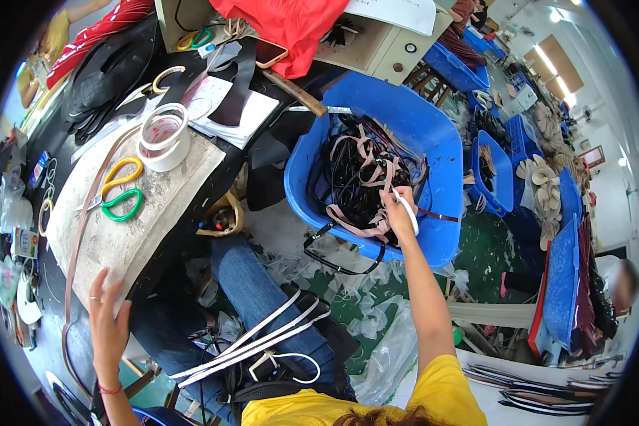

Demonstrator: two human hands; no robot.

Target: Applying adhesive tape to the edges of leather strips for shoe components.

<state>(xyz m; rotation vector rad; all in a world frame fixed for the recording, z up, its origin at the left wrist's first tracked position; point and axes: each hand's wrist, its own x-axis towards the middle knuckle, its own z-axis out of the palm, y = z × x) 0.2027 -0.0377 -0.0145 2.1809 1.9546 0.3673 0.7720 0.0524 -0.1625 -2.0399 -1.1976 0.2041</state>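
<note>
My right hand (400, 206) reaches into a large blue plastic bin (440, 153) of tangled black and pink strips (376, 170). Its fingers are closed at a pink strip, and a white loop (409, 213) shows against the hand; what exactly it grips is partly hidden. My left hand (108, 319), fingers spread, is at the near edge of a pale worn board (192, 160), next to a long brown strip (74, 263). Scissors (124, 202) with yellow and green handles lie on the board beside stacked tape rolls (165, 149). Several white strips (263, 337) lie across my lap.
A wooden-handled tool (295, 92), a phone (270, 53) and papers (252, 113) lie at the table's back. Red cloth (284, 28) drapes over a beige machine (390, 53). Plastic scraps (376, 316) litter the green floor. More blue bins (493, 174) stand at right.
</note>
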